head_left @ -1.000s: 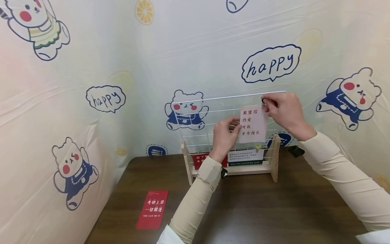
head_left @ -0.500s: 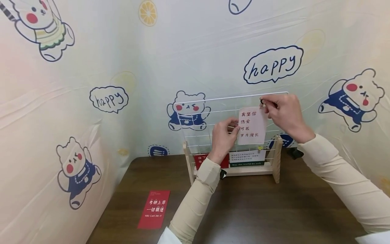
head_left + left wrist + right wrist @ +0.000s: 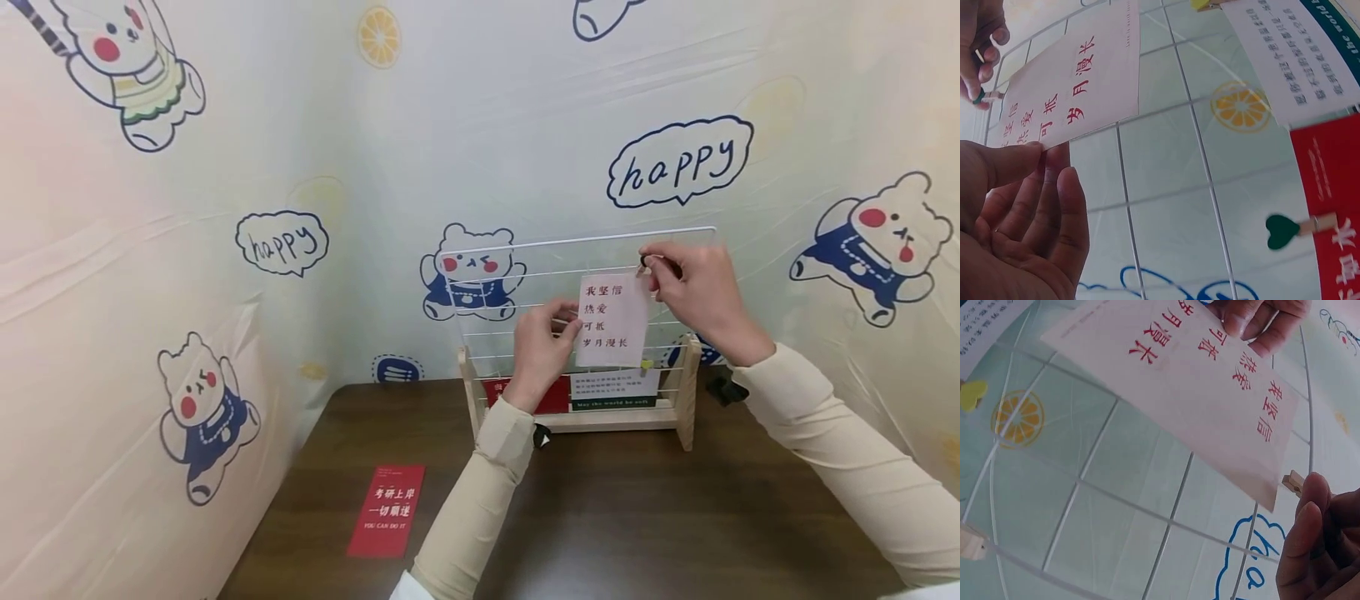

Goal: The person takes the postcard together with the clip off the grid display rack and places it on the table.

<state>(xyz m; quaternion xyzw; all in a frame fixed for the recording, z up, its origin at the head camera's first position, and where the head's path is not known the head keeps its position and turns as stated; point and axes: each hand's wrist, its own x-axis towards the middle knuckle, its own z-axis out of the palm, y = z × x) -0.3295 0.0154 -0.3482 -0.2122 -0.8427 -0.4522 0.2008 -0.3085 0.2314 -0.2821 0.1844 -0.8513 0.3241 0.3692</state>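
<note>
My left hand (image 3: 542, 346) pinches the left edge of a pale pink card (image 3: 611, 321) with red characters, between thumb and fingers. The card is upright in front of a white wire grid (image 3: 517, 333) in a wooden stand (image 3: 686, 400). My right hand (image 3: 693, 287) pinches a small wooden clothespin (image 3: 1294, 482) by its dark green end, seen in the left wrist view. The clothespin's tip is close to the card's upper right corner. Lower on the grid are a white and green card (image 3: 613, 390) and a red card (image 3: 1329, 187).
Another red card (image 3: 386, 511) lies on the dark wooden table (image 3: 637, 517), left of the stand. A green heart clothespin (image 3: 1297, 230) is on the red grid card, and a yellow heart one (image 3: 647, 367) on the white card. A printed cloth (image 3: 480, 108) hangs behind.
The pink card has shifted down and left against the grid, both hands moving with it. The right hand with the clothespin is slightly lower. The whole view has drifted a little.
</note>
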